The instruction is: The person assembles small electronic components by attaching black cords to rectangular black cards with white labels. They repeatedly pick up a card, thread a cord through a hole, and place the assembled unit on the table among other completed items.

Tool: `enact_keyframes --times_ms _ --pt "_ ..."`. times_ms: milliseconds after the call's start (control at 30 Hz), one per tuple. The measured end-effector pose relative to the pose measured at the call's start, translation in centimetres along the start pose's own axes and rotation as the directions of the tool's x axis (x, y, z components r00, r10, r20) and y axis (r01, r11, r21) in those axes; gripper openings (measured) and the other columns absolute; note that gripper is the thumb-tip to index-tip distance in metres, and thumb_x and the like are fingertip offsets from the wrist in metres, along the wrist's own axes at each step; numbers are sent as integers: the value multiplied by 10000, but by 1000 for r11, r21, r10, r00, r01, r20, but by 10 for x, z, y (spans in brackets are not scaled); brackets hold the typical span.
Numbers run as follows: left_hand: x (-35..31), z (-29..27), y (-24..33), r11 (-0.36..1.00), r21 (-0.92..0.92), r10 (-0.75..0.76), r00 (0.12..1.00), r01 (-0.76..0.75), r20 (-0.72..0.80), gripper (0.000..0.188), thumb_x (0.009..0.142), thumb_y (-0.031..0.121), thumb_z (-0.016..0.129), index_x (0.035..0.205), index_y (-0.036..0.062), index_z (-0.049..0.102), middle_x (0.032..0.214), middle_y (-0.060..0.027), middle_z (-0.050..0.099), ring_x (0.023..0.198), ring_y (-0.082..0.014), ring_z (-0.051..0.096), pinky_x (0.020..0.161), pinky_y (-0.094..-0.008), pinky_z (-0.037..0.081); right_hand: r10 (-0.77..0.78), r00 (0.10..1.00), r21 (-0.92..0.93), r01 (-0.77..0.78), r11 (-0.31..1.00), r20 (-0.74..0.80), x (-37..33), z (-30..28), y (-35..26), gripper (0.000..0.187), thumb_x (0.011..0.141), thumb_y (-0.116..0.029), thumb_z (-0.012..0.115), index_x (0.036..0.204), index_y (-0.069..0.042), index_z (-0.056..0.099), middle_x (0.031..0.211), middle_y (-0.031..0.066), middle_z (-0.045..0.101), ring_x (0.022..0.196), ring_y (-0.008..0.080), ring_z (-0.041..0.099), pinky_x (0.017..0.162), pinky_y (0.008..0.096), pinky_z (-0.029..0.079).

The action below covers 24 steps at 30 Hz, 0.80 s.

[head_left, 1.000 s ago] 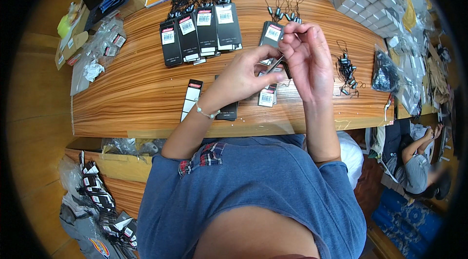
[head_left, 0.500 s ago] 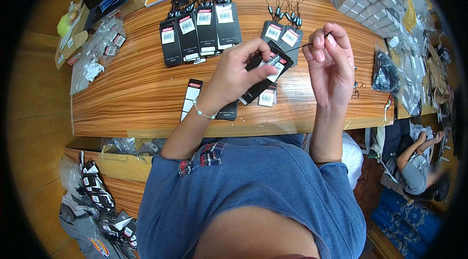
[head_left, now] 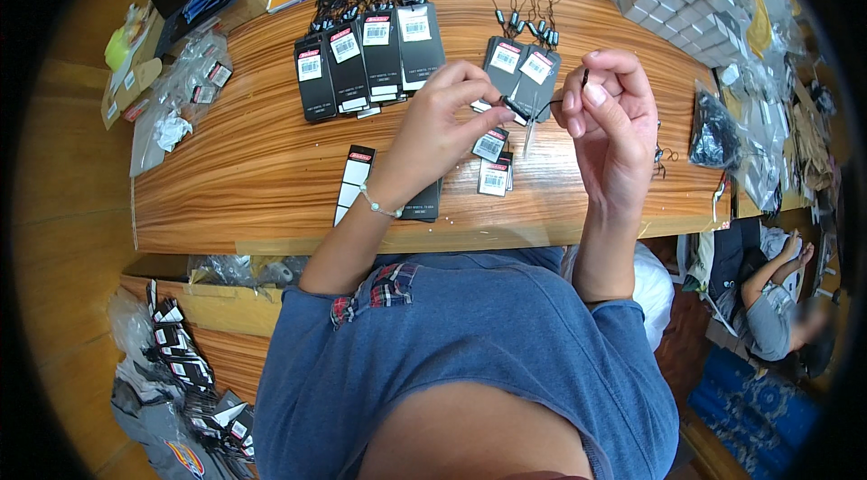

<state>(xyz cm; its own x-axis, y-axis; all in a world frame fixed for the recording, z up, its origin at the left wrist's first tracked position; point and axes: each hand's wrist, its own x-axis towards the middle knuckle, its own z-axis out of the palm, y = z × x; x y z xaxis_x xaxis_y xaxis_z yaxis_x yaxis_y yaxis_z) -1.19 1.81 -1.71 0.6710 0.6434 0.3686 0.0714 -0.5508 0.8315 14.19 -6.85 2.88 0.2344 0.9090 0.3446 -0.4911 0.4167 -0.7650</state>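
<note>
My left hand (head_left: 452, 114) pinches a small black string lock (head_left: 515, 109) between thumb and fingers. From it a black string (head_left: 547, 107) runs to my right hand (head_left: 610, 110), whose thumb and fingers are closed on its end. Below the lock hangs a thin tag (head_left: 531, 132), seen nearly edge-on and blurred. Grey hang tags (head_left: 519, 92) with white stickers and upright black strings lie behind, on the table. Small stickered tags (head_left: 494, 178) rest beneath the hands. A dark tag stack (head_left: 422, 202) and a tag with white panels (head_left: 354, 182) lie by my left forearm.
Rows of strung black hang tags (head_left: 383, 55) lie at the far left of the wood-grain table (head_left: 244, 173). Wrapped white boxes (head_left: 682, 6) stand far right, near a bag of black strings (head_left: 713, 132). Another person (head_left: 772, 304) sits at right. More tags (head_left: 181, 354) lie lower left.
The black tag in my left hand has turned from face-up to nearly edge-on, and that hand now pinches the lock. My right hand has shifted slightly, still holding the string.
</note>
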Motion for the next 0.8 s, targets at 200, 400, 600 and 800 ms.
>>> enact_keyframes --times_ms 200,400,600,800 --pt "-7 15 5 806 -496 -240 945 322 222 110 827 78 597 890 -6 565 832 -24 585 795 -81 552 736 -224 444 -7 1000 2 7 1000 0 0 3 0 210 829 -12 529 1035 20 508 757 104 579 603 99 492 569 208 410" --pt "-5 20 6 663 -628 -307 914 406 267 77 835 79 587 851 10 558 750 -13 585 681 -62 556 622 -199 466 -16 1000 22 15 1000 27 -2 4 0 193 831 -8 521 1021 17 508 754 108 578 607 105 494 572 211 411" --pt "-6 9 9 613 -681 -262 916 402 305 119 830 60 577 922 -14 589 772 -41 599 672 -87 571 627 -209 466 -19 1000 14 19 1000 7 -2 0 -1 199 830 -8 522 1027 17 509 756 107 578 608 106 493 573 213 409" --pt "-5 -4 19 703 -644 -231 953 302 195 148 823 6 561 956 -23 617 864 -92 621 810 -128 600 727 -238 490 -23 1000 -119 24 993 9 -4 -3 -1 194 825 -7 530 1018 15 523 739 73 579 636 91 507 587 208 404"
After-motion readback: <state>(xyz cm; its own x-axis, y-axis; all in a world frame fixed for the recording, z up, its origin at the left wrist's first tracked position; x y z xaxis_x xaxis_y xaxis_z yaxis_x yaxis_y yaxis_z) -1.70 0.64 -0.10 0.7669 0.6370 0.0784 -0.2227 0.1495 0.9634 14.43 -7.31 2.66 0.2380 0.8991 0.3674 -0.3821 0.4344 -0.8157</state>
